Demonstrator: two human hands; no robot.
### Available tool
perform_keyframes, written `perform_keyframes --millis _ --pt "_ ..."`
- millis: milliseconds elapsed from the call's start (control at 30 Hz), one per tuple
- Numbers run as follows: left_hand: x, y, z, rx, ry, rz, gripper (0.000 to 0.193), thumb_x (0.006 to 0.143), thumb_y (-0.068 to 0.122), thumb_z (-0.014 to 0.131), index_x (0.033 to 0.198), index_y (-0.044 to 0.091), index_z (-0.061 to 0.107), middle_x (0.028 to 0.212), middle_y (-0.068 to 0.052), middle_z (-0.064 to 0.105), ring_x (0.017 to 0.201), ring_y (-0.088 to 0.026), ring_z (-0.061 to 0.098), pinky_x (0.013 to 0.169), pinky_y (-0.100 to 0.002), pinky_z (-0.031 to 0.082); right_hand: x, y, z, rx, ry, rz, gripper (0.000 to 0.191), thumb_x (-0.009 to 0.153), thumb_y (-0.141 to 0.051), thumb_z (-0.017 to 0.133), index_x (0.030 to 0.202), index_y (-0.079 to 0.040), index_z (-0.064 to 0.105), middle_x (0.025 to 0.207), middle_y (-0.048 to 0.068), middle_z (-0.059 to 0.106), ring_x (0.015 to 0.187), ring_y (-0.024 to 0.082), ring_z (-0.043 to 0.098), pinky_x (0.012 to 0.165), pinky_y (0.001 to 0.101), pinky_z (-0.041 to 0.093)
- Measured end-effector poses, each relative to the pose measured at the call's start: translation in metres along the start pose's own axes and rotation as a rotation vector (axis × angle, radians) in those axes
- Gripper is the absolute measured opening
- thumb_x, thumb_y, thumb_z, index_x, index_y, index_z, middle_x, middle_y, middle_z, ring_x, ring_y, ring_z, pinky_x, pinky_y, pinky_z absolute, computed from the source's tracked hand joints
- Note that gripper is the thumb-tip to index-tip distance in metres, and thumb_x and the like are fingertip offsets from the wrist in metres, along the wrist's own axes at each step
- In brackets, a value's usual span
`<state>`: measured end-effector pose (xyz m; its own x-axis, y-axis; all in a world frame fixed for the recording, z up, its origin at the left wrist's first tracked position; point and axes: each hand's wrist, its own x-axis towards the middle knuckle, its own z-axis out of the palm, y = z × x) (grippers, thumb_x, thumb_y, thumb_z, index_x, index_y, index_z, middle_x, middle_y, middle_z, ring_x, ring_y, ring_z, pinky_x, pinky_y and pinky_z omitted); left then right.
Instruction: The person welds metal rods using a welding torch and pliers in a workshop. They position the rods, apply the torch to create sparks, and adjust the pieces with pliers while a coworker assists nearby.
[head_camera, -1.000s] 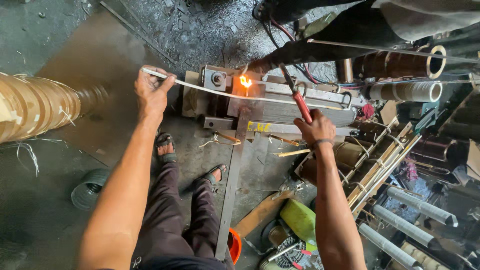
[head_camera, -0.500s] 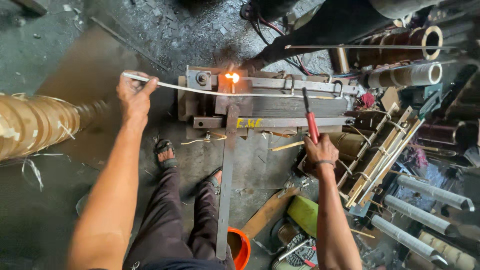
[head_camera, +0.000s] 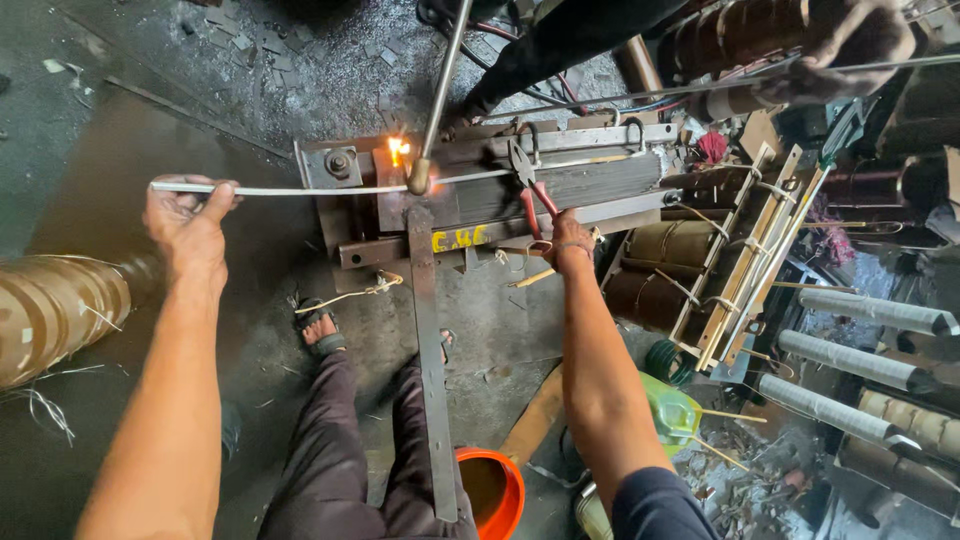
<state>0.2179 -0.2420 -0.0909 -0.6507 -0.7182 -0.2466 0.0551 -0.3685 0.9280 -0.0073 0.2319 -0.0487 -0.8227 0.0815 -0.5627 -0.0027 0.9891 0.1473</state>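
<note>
head view, one cam, looking down past the knees.

- left hand (head_camera: 190, 225), left-centre of frame: fingers closed round the free end of a pale flat strip (head_camera: 300, 190), thumb laid along the top. arm out straight, prob. to keep the strip level and taut, and well away from the heat.
- strip: runs l-to-r from that hand across the steel jig (head_camera: 480, 195) in upper centre, touching the block at its glowing spot. held flat on the jig so the hot part sits on solid metal.
- flame/glow (head_camera: 399, 150): small, orange, just above the strip, beside the bolt on the jig's left end.
- metal rod (head_camera: 438, 100): comes down from top of frame, tip on the strip next to the glow; whose hand holds it is out of shot.
- right hand (head_camera: 568, 240), centre-right: fingers closed on the red handles of the pliers (head_camera: 530, 195); plier nose lies up on the jig near the strip. whether the nose actually bites the strip, can't tell. grip at the handle ends keeps the hand off hot steel.
- another person's gloved hand (head_camera: 850, 40), top right, on a thin wire.
- orange bucket (head_camera: 490, 490), bottom centre, on the floor between the legs.
- wound coil roll (head_camera: 55, 315), left edge.
- grey wrapped tubes (head_camera: 860, 310), right side, stacked.
</note>
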Motion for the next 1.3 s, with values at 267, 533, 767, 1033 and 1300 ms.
perform_keyframes --millis 267,533,767,1033,1300 --pt "0.001 -0.004 -0.003 -0.026 -0.020 -0.001 0.038 0.098 -0.019 0.074 0.116 0.005 0.051 0.109 -0.009 0.064 0.098 -0.022 0.073 0.091 -0.038 0.066 0.009 -0.001 0.023 -0.116 0.059 -0.011 0.088 0.073 -0.041 0.094 0.130 0.000 0.042 0.116 0.025 0.072 0.111 0.040 0.070 0.086 0.0460 0.058" --pt "0.002 -0.002 0.000 -0.043 -0.017 -0.006 0.038 0.097 -0.019 0.075 0.115 0.005 0.051 0.108 -0.009 0.064 0.099 -0.022 0.073 0.090 -0.037 0.066 -0.023 0.000 0.002 0.082 0.349 -0.104 0.072 0.072 -0.028 0.091 0.127 -0.009 0.048 0.124 0.016 0.064 0.114 0.036 0.065 0.088 0.0477 0.050" --pt "0.001 -0.002 0.007 -0.077 0.020 0.023 0.038 0.092 -0.019 0.075 0.112 0.006 0.053 0.102 -0.008 0.064 0.095 -0.019 0.071 0.087 -0.034 0.065 -0.253 0.044 0.093 0.565 0.484 0.045 0.067 0.079 -0.042 0.085 0.122 0.000 0.055 0.115 0.022 0.065 0.107 0.040 0.062 0.094 0.0463 0.049" --pt "0.001 0.009 0.010 -0.076 -0.015 0.042 0.035 0.092 -0.017 0.075 0.109 0.005 0.054 0.101 -0.011 0.070 0.091 -0.018 0.070 0.083 -0.033 0.063 -0.417 0.050 0.291 1.035 -0.464 0.167 0.053 0.098 -0.050 0.057 0.128 -0.006 0.057 0.120 0.015 0.070 0.115 0.020 0.064 0.103 0.0297 0.045" --pt "-0.002 0.024 0.018 -0.139 -0.045 0.022 0.030 0.093 -0.015 0.073 0.107 0.005 0.055 0.101 -0.012 0.070 0.093 -0.021 0.072 0.082 -0.035 0.064 -0.412 0.035 0.292 0.997 -0.275 0.322 0.043 0.094 -0.044 0.066 0.105 -0.002 0.066 0.093 0.013 0.073 0.089 0.021 0.065 0.086 0.0357 0.054"
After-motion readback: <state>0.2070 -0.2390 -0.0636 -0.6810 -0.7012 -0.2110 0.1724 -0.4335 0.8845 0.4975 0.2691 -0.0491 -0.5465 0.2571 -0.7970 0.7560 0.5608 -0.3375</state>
